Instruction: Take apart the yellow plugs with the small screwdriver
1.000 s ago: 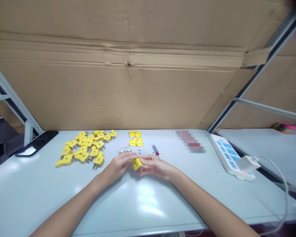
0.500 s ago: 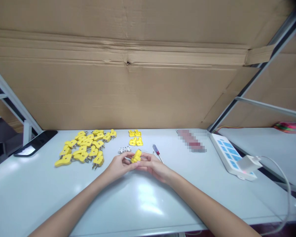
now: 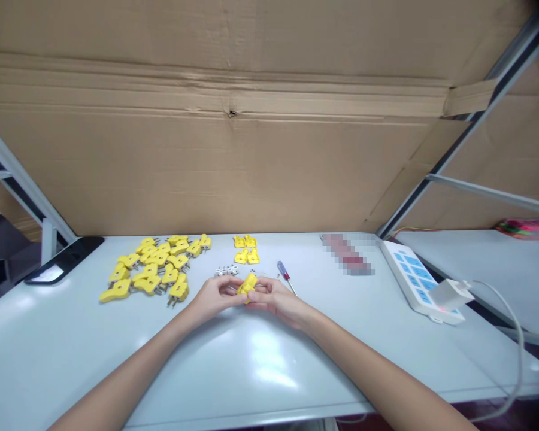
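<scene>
Head view: a yellow plug (image 3: 250,281) is held just below the centre of the frame, over the table (image 3: 197,377), pinched by the fingers of both the left hand (image 3: 215,297) and the right hand (image 3: 282,301). Its prongs cannot be made out. Yellow plugs (image 3: 157,257) are heaped at centre left. Just above the hands, white parts (image 3: 227,270) are laid; farther up, yellow shells (image 3: 247,257) are set in two rows. A screwdriver (image 3: 282,269) is placed beside the right hand. At right, a charger (image 3: 450,294) is seated on a power strip (image 3: 397,266).
</scene>
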Available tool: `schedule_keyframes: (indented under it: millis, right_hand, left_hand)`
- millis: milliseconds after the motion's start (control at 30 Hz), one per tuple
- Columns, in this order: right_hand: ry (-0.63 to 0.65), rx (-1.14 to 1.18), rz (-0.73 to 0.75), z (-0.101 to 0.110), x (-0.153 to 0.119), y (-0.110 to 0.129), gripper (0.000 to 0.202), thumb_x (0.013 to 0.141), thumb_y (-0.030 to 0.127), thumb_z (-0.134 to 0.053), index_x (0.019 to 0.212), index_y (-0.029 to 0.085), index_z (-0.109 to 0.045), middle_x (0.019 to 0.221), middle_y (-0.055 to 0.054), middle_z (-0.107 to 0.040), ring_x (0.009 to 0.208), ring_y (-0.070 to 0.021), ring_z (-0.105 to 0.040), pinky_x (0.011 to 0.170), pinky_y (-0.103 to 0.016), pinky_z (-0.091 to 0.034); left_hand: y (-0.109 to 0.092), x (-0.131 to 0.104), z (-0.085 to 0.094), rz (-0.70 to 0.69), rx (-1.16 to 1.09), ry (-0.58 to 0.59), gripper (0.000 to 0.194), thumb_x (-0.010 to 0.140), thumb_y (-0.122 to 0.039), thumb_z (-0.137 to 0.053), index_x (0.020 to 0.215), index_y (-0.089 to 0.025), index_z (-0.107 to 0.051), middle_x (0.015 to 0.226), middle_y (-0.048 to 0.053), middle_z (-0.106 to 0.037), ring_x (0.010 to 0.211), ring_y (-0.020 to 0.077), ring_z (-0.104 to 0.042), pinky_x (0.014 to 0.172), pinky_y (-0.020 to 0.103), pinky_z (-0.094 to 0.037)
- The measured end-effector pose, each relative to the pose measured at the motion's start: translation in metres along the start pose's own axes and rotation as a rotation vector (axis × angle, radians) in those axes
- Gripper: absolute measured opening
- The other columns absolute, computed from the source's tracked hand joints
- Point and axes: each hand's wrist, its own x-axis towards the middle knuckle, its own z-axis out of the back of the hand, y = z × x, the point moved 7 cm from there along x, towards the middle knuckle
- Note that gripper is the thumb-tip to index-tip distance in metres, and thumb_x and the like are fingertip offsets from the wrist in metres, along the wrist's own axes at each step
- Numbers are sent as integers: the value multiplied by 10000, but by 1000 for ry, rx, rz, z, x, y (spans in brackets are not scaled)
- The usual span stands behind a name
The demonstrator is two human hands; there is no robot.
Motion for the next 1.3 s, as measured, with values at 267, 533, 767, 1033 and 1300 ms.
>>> schedule_keyframes:
  millis: [267, 533, 767, 1033, 1300]
  right_hand:
    - [-26, 70, -10, 6, 3, -6, 363, 660, 188, -796, 981, 201, -629, 861, -25, -698, 842, -175, -693, 920, -398, -525]
    - [-62, 79, -102, 6, 0, -4, 525, 590, 182, -835, 1044, 171, -571, 871, -38, -704, 868, -188, -691, 952, -385, -490]
    - [-110, 116, -124, 5, -2, 0, 514, 563, 87, -771, 1029, 173, -572, 823, -10, -704, 730, -144, -677, 854, -340, -528]
    - [-115, -94, -162, 9, -5, 5, 339, 671, 106, -696, 1004, 114, -637, 775, -48, -697, 703, -151, -675, 781, -325, -551]
    - [-254, -577, -99, 23, -1, 8, 170, 768, 150, -659, 934, 113, -656, 559, 31, -586, 411, -85, -507, 411, -210, -414]
  left_hand:
    - [2, 1, -2, -3, -19, 11, 441, 676, -410, -723, 1008, -125, -672, 993, 102, -720, 805, 214, -664, 774, 357, -533]
    - [-4, -1, 4, 16, -169, -4, 395, 690, -356, -719, 1000, -117, -666, 1034, 116, -704, 870, 236, -670, 790, 346, -532]
    - [6, -2, 5, 183, -372, -42, 192, 789, -296, -657, 864, -122, -687, 706, 39, -694, 721, 167, -673, 698, 245, -554]
    - [8, -6, 2, 316, -537, -61, 159, 856, -250, -647, 870, -95, -677, 706, 73, -715, 691, 142, -684, 717, 221, -564]
    - [10, -8, 4, 366, -508, -113, 143, 878, -225, -638, 922, -95, -680, 721, 72, -719, 694, 138, -684, 718, 219, -559]
